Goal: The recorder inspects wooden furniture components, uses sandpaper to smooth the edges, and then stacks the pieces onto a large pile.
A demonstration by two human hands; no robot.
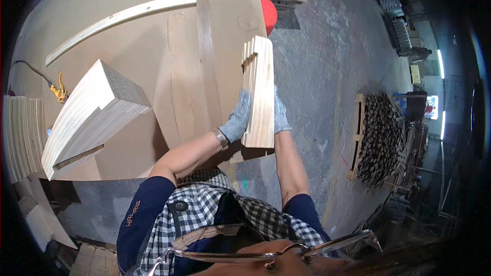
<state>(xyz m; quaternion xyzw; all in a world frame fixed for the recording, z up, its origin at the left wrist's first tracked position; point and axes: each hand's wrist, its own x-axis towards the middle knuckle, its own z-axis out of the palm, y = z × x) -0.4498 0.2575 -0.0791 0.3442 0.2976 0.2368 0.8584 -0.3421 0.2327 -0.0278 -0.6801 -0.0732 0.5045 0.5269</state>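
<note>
While the wood stack (262, 97) is grasped by left hand (237, 118) at eight o'clock and right hand (281, 114) at four, stiff, heavyish handling is expected; side hold advised.

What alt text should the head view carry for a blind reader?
A person's left hand and right hand, both in grey knit gloves, hold a stack of long pale wooden pieces between them by the right edge of a brown table. A bulky pale wooden stack rests on the table, further left.
</note>
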